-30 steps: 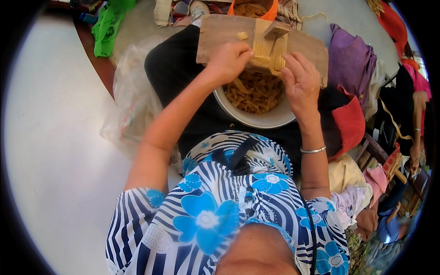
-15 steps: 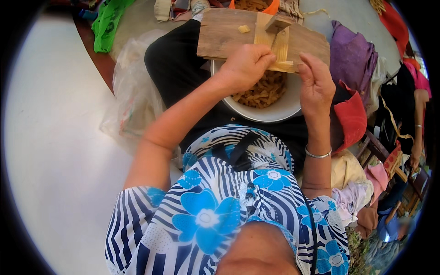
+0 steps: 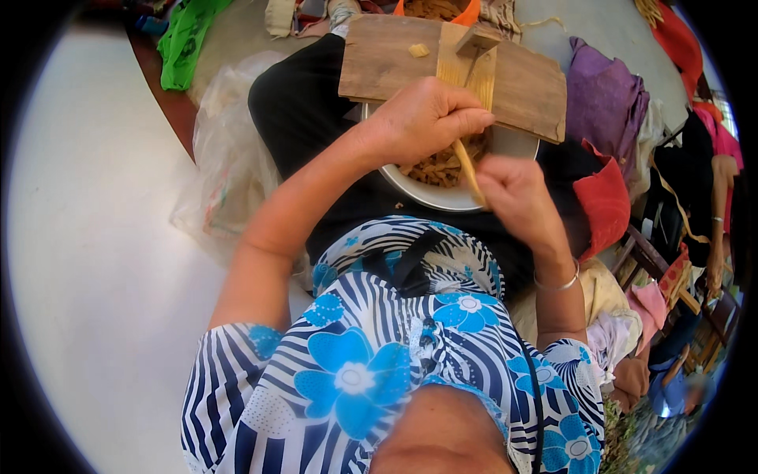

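A: Identify the step in hand.

B: A strip-pulling stroke. The left hand (image 3: 426, 118) is closed over a pale fibre strip (image 3: 469, 170) and presses down at the near edge of the wooden board (image 3: 395, 67). The right hand (image 3: 517, 197) is pinched narrow on the lower end of the same strip, just above the near rim of the white bowl (image 3: 442, 197). The strip runs taut and slanted between the 2 hands.

A: Location of the work material?

B: The strip is held between both hands, over the bowl. The bowl sits on the person's lap, partly under the board, and holds a heap of tan shreds (image 3: 438, 167). An upright wooden tool with a slot (image 3: 474, 59) stands on the board, just beyond the left hand. Whether the strip passes through it cannot be told; the left hand covers that point.

A: Requirement for the next move?

B: In my judgement: keep the left hand firm on the board so that it does not shift, and draw the right hand toward the body in 1 straight line. The strip looks thin; uneven tension could snap it. Loose fibre should drop inside the bowl rim.
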Available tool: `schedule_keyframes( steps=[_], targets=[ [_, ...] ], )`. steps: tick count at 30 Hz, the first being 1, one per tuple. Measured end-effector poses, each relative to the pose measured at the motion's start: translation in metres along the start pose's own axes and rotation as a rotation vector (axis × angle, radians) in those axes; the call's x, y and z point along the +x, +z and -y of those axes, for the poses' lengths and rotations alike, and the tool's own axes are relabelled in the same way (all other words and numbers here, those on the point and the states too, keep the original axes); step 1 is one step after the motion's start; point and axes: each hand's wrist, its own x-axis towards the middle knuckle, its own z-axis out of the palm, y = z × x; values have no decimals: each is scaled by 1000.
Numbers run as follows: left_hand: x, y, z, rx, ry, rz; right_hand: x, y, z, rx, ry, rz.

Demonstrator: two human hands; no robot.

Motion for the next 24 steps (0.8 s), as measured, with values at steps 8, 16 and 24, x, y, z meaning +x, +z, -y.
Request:
schedule_keyframes(
  steps=[8,16,24],
  targets=[
    [-16,24,-61,-529,85,80,-19,0,66,392,-372,-706],
    [0,61,9,-760,-242,-85,41,11,-40,-317,-311,-829],
    [-4,52,44,508,168,-262,33,10,-56,-436,-128,-626]
  ],
)
